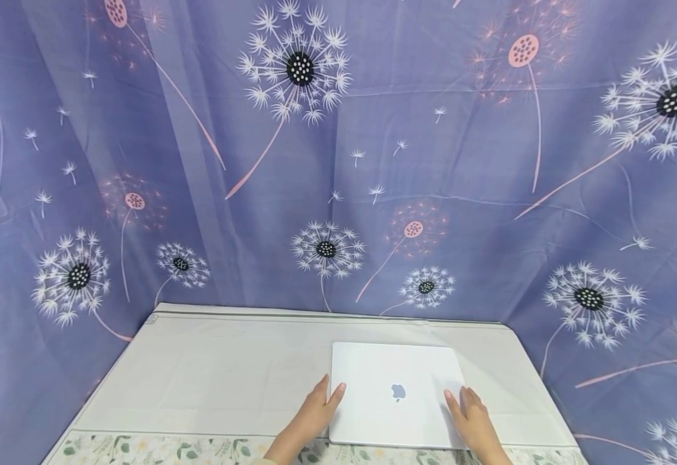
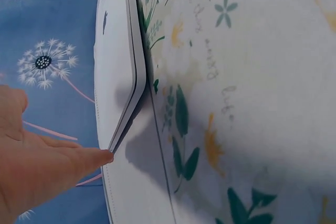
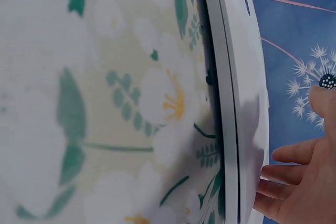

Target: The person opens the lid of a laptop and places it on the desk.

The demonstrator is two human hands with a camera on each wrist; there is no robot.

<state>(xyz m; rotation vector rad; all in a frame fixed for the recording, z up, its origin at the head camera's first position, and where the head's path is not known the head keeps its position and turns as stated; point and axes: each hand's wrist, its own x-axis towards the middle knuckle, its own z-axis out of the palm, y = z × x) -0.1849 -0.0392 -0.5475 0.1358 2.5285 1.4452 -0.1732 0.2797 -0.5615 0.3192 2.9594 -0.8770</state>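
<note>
A closed silver laptop with an apple logo on its lid lies near the front of the white table cover. At its left side is my left hand, thumb over the lid's edge and fingers outstretched. In the left wrist view, a fingertip of that left hand meets the laptop's side edge. My right hand is at the laptop's right side, its thumb above the lid. The right wrist view shows the right hand's spread fingers alongside the laptop, thumb held apart.
A white cover spreads over the table, with a leafy floral strip along the front. Purple curtains printed with dandelions stand behind the table and on both sides.
</note>
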